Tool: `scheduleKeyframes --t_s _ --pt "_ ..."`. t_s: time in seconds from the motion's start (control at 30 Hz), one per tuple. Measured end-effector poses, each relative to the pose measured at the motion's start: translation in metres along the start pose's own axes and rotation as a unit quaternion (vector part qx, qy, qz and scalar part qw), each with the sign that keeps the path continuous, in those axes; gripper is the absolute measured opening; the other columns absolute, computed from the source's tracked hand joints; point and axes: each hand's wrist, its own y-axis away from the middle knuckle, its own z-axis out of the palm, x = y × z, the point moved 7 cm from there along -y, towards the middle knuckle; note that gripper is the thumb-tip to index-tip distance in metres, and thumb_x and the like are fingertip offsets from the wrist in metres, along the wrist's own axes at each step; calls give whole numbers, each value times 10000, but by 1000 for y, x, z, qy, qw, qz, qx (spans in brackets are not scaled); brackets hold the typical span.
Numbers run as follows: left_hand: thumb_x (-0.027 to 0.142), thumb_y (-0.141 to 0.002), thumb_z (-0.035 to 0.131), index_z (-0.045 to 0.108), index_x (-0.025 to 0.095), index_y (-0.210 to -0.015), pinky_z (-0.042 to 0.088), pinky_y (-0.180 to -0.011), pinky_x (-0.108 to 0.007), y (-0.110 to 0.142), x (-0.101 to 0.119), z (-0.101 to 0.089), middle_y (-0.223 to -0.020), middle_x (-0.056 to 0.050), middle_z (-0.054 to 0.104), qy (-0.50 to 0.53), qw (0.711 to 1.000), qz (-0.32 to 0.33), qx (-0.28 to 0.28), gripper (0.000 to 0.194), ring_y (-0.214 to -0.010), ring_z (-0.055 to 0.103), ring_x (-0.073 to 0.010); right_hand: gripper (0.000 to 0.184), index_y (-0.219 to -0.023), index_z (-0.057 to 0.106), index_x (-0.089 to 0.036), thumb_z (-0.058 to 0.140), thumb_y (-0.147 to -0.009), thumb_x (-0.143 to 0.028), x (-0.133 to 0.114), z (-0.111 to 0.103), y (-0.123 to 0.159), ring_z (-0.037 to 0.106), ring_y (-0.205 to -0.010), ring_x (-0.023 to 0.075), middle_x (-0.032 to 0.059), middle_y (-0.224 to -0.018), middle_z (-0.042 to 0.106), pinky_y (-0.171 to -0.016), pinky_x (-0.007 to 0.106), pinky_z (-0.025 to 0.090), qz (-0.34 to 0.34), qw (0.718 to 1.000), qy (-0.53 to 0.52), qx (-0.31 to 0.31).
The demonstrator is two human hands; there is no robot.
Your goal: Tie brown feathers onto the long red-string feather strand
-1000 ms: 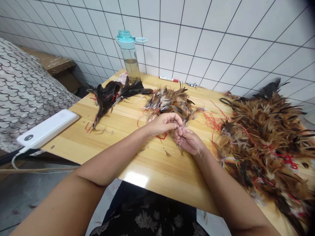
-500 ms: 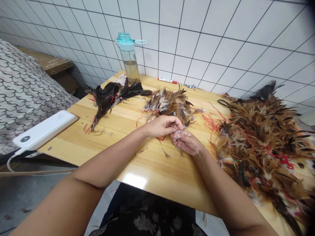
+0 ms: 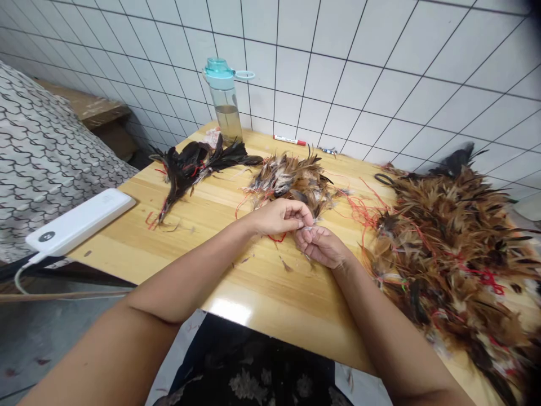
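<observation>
My left hand (image 3: 282, 217) and my right hand (image 3: 322, 247) meet over the middle of the table, fingertips nearly touching. Both are closed in a pinch on a small feather (image 3: 307, 228), of which only a pale, wispy end shows between the fingers; the rest is hidden. Just beyond them lies a pile of brown and grey feathers (image 3: 291, 176). A loop of red string (image 3: 278, 238) shows under my left hand. Tangled red string (image 3: 364, 210) stretches right of the pile.
Bundled black feathers (image 3: 186, 166) lie at the left, before a water bottle (image 3: 228, 110). A large heap of brown feathers (image 3: 456, 237) covers the right side. A red-capped marker (image 3: 289, 140) rests by the tiled wall. A white power bank (image 3: 80, 220) sits at the table's left edge.
Both hands stay almost in place, with small finger movements. The pale tuft between the fingers showed more fully half a second ago. The view has shifted slightly.
</observation>
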Motion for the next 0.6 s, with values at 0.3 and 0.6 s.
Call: scheduleKeyframes --t_s 0.3,0.6 --pt "19 -788 556 563 105 -942 555 -668 -220 0 5 8 -751 -46 711 -26 998 41 -27 176 -695 703 -123 379 -660 635 -165 741 -740 -521 -2 -2 1 439 -657 116 -4 -648 494 -625 252 321 -42 997 54 -37" --pt "64 -801 582 572 115 -939 554 -703 -250 2 10 11 -765 -48 710 -33 997 28 -58 148 -728 704 -137 416 -687 684 -162 753 -696 -572 -1 -2 4 468 -697 123 14 -686 544 -660 259 352 -29 997 63 -41"
